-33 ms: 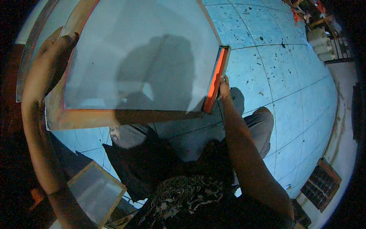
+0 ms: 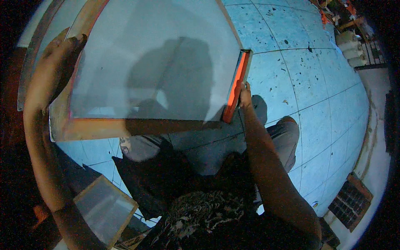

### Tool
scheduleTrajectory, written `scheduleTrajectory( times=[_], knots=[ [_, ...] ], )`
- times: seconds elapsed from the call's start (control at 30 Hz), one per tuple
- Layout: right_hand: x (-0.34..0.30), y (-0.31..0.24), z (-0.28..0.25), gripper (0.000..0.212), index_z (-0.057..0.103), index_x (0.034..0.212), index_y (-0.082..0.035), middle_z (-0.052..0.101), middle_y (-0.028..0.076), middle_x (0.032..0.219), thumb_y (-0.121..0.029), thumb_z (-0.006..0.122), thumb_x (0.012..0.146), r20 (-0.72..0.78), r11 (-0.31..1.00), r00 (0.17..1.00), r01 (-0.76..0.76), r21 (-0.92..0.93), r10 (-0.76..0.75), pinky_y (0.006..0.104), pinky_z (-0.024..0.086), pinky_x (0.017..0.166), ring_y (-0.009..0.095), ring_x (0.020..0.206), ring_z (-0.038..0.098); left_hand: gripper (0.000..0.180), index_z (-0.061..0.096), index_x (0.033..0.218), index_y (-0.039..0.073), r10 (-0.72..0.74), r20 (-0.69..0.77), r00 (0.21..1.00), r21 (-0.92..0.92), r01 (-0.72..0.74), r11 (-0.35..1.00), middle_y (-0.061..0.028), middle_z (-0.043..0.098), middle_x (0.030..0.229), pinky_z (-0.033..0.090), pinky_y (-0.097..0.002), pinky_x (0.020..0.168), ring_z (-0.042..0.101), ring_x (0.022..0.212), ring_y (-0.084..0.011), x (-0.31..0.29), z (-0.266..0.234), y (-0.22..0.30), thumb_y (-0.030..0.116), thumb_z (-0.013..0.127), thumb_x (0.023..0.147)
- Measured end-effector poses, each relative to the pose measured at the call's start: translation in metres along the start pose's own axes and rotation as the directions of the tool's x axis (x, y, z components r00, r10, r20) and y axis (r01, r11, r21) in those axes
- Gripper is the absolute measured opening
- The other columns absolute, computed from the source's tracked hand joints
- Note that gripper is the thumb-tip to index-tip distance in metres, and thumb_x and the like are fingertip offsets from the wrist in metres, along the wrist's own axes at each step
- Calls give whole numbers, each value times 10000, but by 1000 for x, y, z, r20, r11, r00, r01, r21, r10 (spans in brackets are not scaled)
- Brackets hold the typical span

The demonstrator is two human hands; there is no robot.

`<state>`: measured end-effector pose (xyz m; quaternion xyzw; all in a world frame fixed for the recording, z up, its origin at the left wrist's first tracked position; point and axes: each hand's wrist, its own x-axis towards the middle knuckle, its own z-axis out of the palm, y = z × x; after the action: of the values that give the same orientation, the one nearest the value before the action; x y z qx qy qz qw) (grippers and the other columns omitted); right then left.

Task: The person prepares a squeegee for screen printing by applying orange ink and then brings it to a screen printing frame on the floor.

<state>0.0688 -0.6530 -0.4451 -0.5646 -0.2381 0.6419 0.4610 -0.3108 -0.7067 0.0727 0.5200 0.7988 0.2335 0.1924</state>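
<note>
A large screen printing frame [image 2: 98, 128] with pale mesh [image 2: 112, 83] leans in front of me, filling the upper left. My left hand [image 2: 62, 48] grips its left side bar, thumb over the inner edge; the other fingers are hidden behind the wood. Low at the frame's right side, my right hand [image 2: 246, 96] is closed around a long, narrow metal scoop coater [image 2: 235, 87] with a bright orange strip along its length. The coater stands tilted against the frame's right edge. A dark shadow of a head falls across the mesh.
Behind the frame's left side stands another frame [image 2: 25, 79]. A smaller meshed frame [image 2: 106, 212] lies at lower left, near my left forearm. Blue floor tiles [image 2: 321, 121] with dark specks stretch to the right, toward clutter [image 2: 352, 46] and a dark gridded panel [image 2: 352, 200] by the wall.
</note>
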Motion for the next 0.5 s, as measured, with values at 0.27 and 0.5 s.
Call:
scheduleTrajectory(
  times=[0.27, 0.5],
  knots=[
    [-9, 1, 4, 288, 437, 1208, -104, 564, 25, 773, -269, 501, 981, 18, 999, 1000, 24, 49, -25, 276, 443, 501, 124, 592, 521, 512, 549, 1240, -3, -40, 74, 996, 8, 39, 999, 1, 562, 915, 372, -192, 710, 479, 821, -82, 10, -4, -8, 370, 595, 893],
    [-6, 2, 0, 290, 435, 1209, -108, 577, 40, 785, -246, 526, 971, -16, 1000, 1000, 12, -25, -13, 290, 448, 473, 135, 566, 520, 543, 527, 1263, -16, -43, -62, 997, 23, 44, 999, 3, 570, 921, 376, -201, 703, 483, 810, -81, 2, 4, -3, 368, 608, 888]
  ],
)
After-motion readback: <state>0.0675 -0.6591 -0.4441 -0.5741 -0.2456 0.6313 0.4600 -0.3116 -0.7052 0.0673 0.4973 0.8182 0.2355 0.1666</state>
